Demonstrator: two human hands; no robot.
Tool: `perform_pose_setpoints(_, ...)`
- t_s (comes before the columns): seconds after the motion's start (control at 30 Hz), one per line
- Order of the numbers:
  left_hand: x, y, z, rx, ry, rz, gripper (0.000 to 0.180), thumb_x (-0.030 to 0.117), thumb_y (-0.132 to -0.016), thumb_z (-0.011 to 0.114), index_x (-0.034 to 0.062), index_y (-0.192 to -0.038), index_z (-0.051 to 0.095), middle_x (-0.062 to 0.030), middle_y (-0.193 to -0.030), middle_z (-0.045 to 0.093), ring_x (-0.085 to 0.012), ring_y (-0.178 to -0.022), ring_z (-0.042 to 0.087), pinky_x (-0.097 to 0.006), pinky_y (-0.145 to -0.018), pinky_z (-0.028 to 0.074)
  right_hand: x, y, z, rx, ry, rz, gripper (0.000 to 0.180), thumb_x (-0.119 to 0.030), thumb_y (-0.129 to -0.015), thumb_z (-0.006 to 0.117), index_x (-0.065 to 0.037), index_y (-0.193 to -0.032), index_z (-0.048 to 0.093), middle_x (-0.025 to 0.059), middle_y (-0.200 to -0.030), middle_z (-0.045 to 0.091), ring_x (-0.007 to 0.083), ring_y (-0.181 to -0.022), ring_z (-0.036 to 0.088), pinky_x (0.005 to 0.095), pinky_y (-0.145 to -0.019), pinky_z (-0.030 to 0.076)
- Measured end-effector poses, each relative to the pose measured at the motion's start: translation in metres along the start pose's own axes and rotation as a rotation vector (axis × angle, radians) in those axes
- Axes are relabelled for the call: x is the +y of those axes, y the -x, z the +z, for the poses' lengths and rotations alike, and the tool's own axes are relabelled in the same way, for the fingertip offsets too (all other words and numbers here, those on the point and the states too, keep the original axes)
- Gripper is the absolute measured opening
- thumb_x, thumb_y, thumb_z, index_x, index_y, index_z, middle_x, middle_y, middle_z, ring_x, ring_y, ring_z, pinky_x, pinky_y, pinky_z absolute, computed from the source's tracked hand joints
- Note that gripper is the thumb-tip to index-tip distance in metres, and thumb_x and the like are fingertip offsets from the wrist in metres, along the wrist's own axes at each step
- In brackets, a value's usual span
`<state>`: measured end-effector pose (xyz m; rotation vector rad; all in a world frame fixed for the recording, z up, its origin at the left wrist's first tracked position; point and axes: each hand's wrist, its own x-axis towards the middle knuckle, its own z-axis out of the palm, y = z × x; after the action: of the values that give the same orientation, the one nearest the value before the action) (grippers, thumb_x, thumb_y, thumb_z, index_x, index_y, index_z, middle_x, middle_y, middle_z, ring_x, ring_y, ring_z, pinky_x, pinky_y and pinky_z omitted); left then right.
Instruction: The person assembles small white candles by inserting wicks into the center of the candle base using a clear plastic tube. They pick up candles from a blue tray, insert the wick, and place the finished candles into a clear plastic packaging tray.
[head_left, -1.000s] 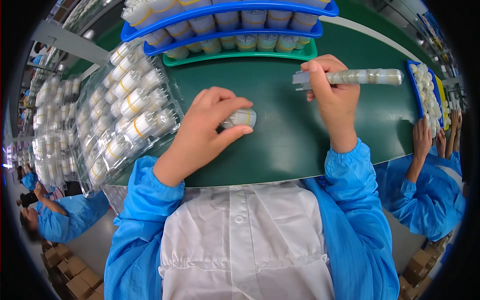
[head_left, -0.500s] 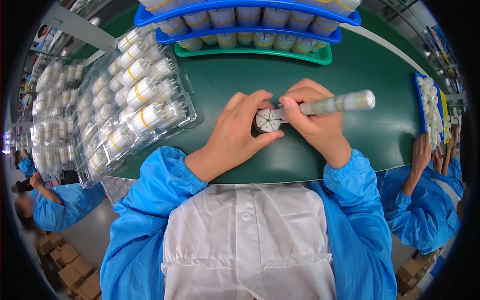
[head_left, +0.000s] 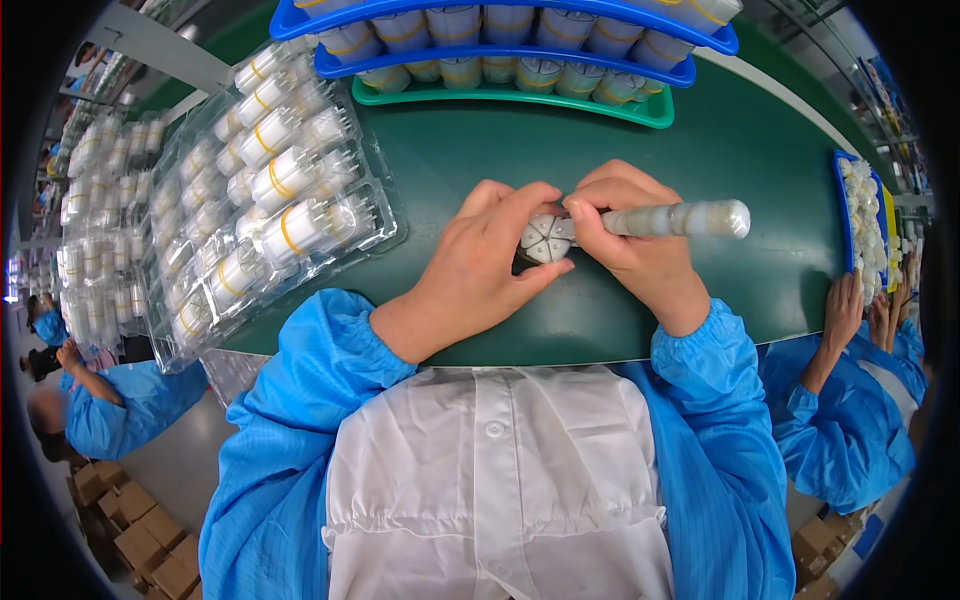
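Note:
My left hand (head_left: 478, 250) is closed round a short cylinder (head_left: 546, 240) whose round white end, split into wedges with small pins, faces up. In my right hand (head_left: 638, 240) is a tool with a thick, translucent, tape-wrapped handle (head_left: 690, 219). The handle points right, and the tool's flat metal tip meets the right edge of the cylinder's end. My thumb and fingers pinch the tool near that tip. Both hands are just above the green table (head_left: 480, 140), close to its front edge.
To the left lies a clear plastic tray (head_left: 385, 235) of white cylinders with yellow bands. Blue trays (head_left: 520, 58) and a green tray (head_left: 640, 115) of similar cylinders are stacked at the back. A blue bin (head_left: 846, 215) of white parts stands at the right, beside a co-worker's hands (head_left: 845, 300).
The cylinder's end has shifted slightly right and up between my hands and shows its wedges at a different angle. Both hands keep their grips, with the tool still against it.

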<state>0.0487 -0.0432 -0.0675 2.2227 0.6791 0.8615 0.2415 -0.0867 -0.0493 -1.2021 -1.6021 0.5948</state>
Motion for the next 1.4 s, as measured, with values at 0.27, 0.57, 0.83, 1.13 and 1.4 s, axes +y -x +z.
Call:
perform_pose_setpoints(0.27,-0.004,0.004,0.002,0.007,0.067,-0.076,0.061,0.005,-0.076,0.082,0.0025,-0.129,0.052,-0.0147,-0.116,0.064,-0.0319,-0.105,0.060,-0.039,-0.087,0.052,0.005,-0.002,-0.005,0.081,-0.037,0.005,0.007,-0.003,-0.086,0.073,0.000,-0.081,0.069,0.0083,-0.078,0.066,0.0190,-0.067,0.062,0.0322,-0.058,0.047)
perform_pose_setpoints(0.57,-0.003,0.000,0.001,-0.082,0.108,-0.054,0.069,0.001,-0.077,0.074,0.0028,-0.139,0.044,-0.0156,-0.123,0.065,-0.0327,-0.112,0.059,-0.040,-0.091,0.051,0.003,-0.002,0.000,0.047,-0.047,0.034,0.007,-0.003,-0.088,0.072,-0.001,-0.081,0.069,0.0075,-0.078,0.065,0.0184,-0.067,0.061,0.0319,-0.058,0.047)
perform_pose_setpoints(0.83,-0.001,0.002,0.002,-0.029,-0.071,-0.067,0.074,0.006,-0.075,0.082,0.0025,-0.139,0.046,-0.0157,-0.115,0.064,-0.0334,-0.108,0.059,-0.041,-0.091,0.050,0.004,-0.002,0.002,0.005,-0.013,-0.012,0.006,-0.004,-0.088,0.072,-0.001,-0.084,0.069,0.0076,-0.079,0.065,0.0182,-0.067,0.061,0.0312,-0.059,0.047)
perform_pose_setpoints(1.13,-0.004,0.001,-0.001,-0.070,0.130,-0.019,0.074,0.002,-0.080,0.074,0.0031,-0.145,0.040,-0.0172,-0.122,0.064,-0.0355,-0.115,0.059,-0.041,-0.098,0.049,0.003,-0.005,-0.002,0.037,-0.092,0.039,0.008,-0.005,-0.088,0.072,-0.001,-0.082,0.069,0.0077,-0.077,0.064,0.0184,-0.068,0.060,0.0319,-0.059,0.045)
perform_pose_setpoints(1.4,-0.004,-0.003,-0.003,-0.143,0.131,-0.033,0.074,0.008,-0.083,0.077,0.0027,-0.146,0.039,-0.0184,-0.127,0.060,-0.0375,-0.117,0.057,-0.044,-0.099,0.047,0.005,-0.003,-0.003,0.026,-0.122,0.083,0.008,-0.006,-0.088,0.072,-0.002,-0.082,0.069,0.0073,-0.078,0.065,0.0180,-0.067,0.060,0.0320,-0.059,0.046)
